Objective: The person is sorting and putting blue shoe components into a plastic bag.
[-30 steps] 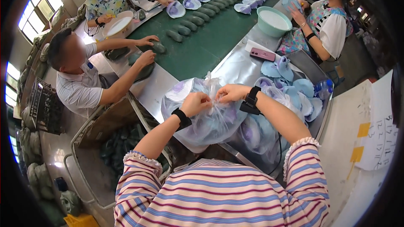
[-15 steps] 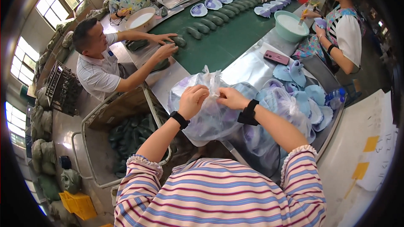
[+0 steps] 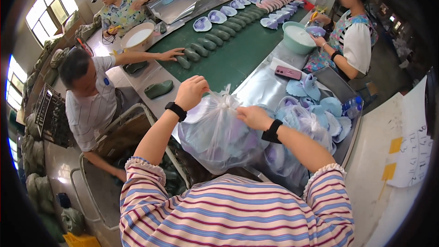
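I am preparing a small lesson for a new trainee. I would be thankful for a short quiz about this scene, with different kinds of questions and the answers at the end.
1. What shows inside the clear bag?
A) green foot-shaped forms
B) blue and purple pieces
C) yellow crates

2. True or false: the pink phone lies outside the light-green basin.

3. Fill in: the person's right hand appears ____ in the picture than their left hand.

Key:
1. B
2. True
3. lower
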A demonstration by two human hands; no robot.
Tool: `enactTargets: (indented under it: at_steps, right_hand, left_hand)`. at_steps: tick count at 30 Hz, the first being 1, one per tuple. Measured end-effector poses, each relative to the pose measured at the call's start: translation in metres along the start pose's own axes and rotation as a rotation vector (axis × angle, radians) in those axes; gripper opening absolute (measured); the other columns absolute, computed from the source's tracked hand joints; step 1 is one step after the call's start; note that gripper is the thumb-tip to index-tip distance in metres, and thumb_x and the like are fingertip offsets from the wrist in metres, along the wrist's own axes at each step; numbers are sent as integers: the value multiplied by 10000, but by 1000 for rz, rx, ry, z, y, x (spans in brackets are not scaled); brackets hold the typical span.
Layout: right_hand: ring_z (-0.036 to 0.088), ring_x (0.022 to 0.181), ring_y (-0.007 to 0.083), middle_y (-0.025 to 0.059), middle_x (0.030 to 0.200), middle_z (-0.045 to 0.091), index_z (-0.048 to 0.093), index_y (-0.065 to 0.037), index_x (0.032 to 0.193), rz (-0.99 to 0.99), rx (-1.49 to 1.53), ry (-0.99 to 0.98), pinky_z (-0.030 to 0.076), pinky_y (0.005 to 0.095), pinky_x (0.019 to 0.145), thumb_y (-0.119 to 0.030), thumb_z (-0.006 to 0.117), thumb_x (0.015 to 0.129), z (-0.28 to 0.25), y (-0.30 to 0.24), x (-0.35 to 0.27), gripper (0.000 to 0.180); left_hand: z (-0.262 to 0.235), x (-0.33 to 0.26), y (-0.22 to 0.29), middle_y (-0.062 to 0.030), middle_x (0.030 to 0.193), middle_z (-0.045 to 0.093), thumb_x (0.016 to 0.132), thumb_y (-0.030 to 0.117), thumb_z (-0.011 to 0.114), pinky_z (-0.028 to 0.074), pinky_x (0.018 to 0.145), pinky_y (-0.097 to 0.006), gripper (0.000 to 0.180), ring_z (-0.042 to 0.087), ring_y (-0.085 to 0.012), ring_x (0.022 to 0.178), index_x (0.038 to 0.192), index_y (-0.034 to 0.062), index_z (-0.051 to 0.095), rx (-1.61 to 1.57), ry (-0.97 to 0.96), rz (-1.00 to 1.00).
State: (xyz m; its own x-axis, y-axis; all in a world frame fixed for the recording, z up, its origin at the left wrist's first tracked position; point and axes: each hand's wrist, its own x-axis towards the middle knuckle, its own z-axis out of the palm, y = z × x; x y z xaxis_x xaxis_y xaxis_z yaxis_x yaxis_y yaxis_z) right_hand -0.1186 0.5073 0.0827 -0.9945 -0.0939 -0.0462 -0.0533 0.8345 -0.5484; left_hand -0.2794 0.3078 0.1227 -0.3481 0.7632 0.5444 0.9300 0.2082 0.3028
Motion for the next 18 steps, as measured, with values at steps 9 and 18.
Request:
enactTargets:
  at_steps: [9,18]
  right_hand:
    - [578,658,328,119,660,586,518,-117,845,-4,-196,-47,427,448,557,-194,503,805,-3,-11,8,88]
    - [541,716,374,178,761,570,558,-21,811,24,181,257,418,421,605,-144,488,813,-4,-9,26,142]
  left_hand:
    - [-50,36,-45,-83,740,565,753,124,596,447,592,-344,78,569,-264,700,778,56,567,-87,-58,-80]
    - [52,-48,-32,-156,1072,535,604,220,725,375,898,-444,443,467,-325,1051,995,78,574,-315,-239,-28]
